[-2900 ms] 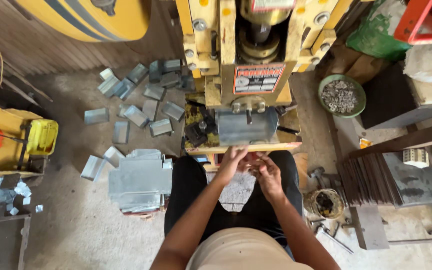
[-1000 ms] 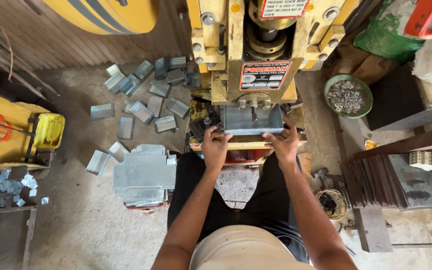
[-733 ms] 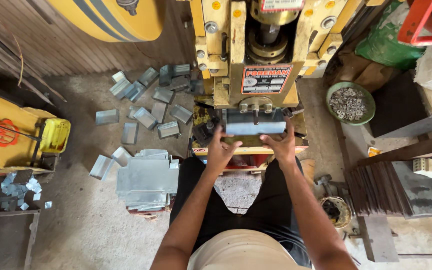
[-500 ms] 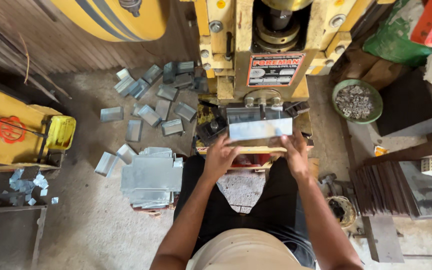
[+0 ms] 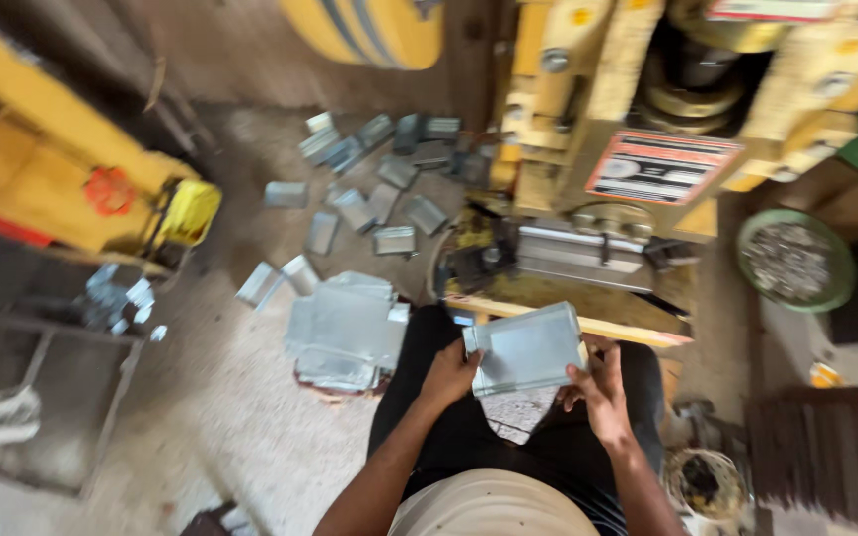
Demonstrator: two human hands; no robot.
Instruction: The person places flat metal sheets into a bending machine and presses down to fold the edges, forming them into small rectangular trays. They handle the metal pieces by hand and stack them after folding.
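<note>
1. You hold a bent metal sheet (image 5: 528,347) over your lap, just in front of the yellow press (image 5: 638,149); it is clear of the die (image 5: 578,253), so the step in hand looks like handling one piece between press and pile
2. Your left hand (image 5: 449,375) grips the sheet's left edge, fingers curled round it
3. Your right hand (image 5: 596,387) clasps the lower right corner, thumb on top, fingers partly open beneath
4. The next move likely calls for a firm grip on both edges and a level carry, as the edges look thin and sharp
5. A stack of flat sheets (image 5: 345,328) lies on the floor just left of your knee, and smaller bent pieces (image 5: 379,189) are scattered beyond it
6. A green bowl (image 5: 796,260) of small parts sits right of the press, well apart from your hands
7. The picture is blurred, so I cannot tell the sheet's exact folds
</note>
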